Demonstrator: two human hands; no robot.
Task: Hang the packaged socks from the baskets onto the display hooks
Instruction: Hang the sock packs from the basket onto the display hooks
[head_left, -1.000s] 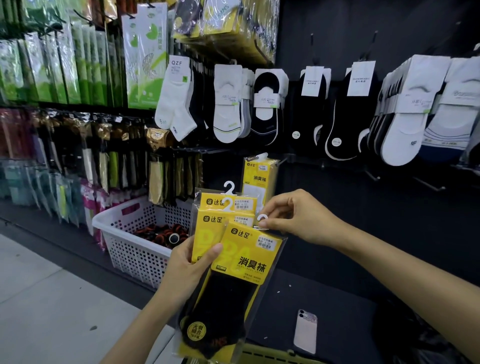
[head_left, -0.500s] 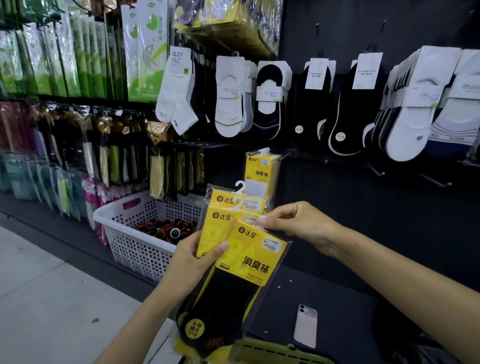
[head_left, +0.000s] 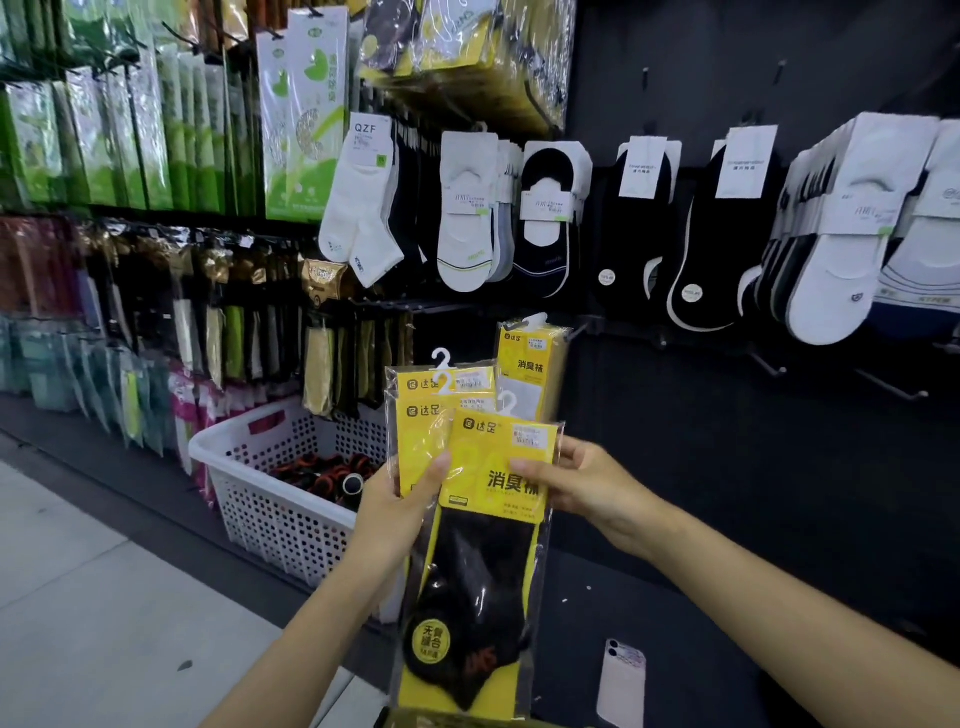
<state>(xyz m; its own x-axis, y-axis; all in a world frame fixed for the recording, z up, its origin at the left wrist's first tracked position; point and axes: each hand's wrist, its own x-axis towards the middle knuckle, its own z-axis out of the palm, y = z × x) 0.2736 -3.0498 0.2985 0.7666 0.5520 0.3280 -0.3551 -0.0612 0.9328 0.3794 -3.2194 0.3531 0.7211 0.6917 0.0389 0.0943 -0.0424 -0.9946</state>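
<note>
At frame centre, my left hand (head_left: 393, 512) grips three fanned sock packs (head_left: 422, 415); my right hand (head_left: 589, 488) pinches the front pack (head_left: 496, 561) at its 3 o'clock edge. Basket (head_left: 270, 519) sits at 9 o'clock.

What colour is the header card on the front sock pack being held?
Yellow with black lettering, on the front sock pack; head view shows it.
</note>
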